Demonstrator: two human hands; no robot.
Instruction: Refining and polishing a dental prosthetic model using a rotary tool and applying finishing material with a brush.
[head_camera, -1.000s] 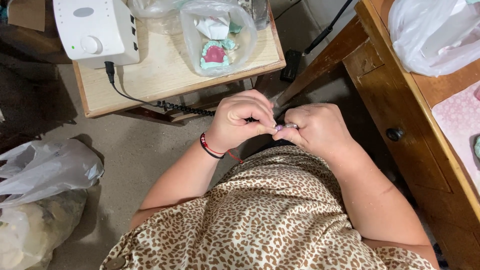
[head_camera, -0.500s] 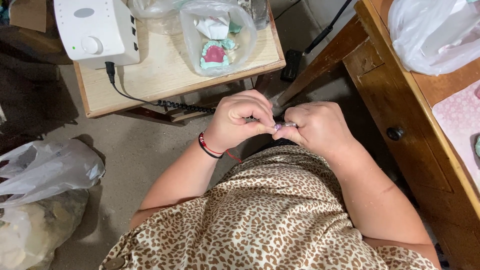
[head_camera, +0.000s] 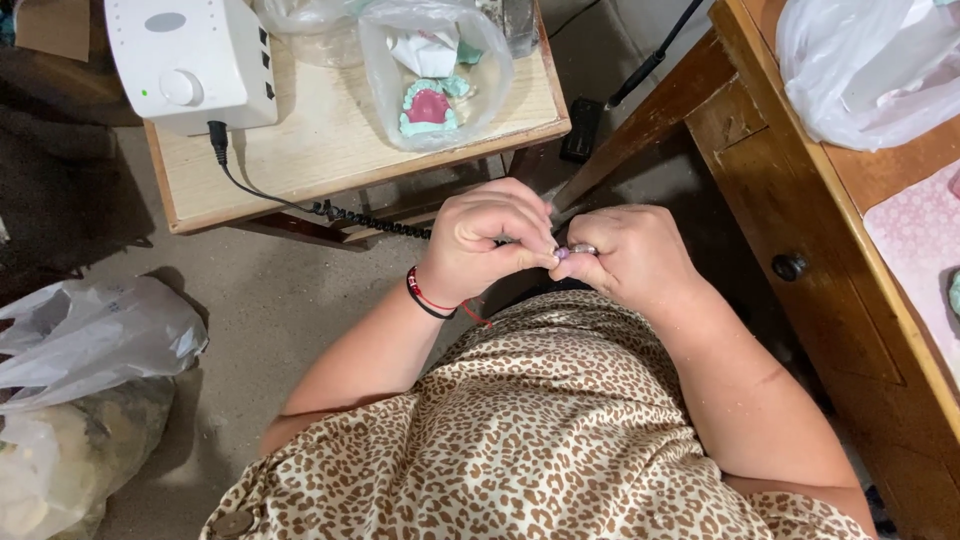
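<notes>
We saw our left hand clenched, its thumb and forefinger pinching a small pale piece that sat between both hands, at three o'clock from the left. Our right hand closed around the same piece from the other side, fingertips touching the left's; what else it gripped was hidden. At eleven o'clock stood a small wooden table with a white machine and a bagged dental model. Against the earlier frames, both hands stayed pressed together, barely shifted.
</notes>
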